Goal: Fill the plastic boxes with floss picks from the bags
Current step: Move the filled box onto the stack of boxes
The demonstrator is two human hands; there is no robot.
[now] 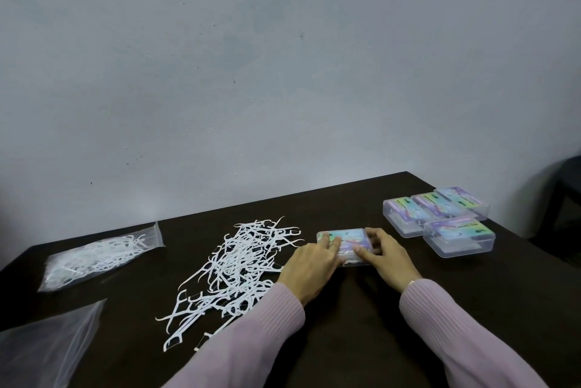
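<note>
A clear plastic box with a colourful label lies flat on the dark table, lid down, between my two hands. My left hand rests on its left part with fingers laid over the lid. My right hand holds its right end, thumb on top and fingers at the far edge. White floss picks show through the box's near side. A loose heap of white floss picks spreads just left of my left hand. A sealed clear bag of floss picks lies at the far left.
Several closed labelled boxes stand grouped at the back right of the table. An empty clear bag lies at the front left corner. A dark chair stands beyond the table's right edge. A plain wall lies behind.
</note>
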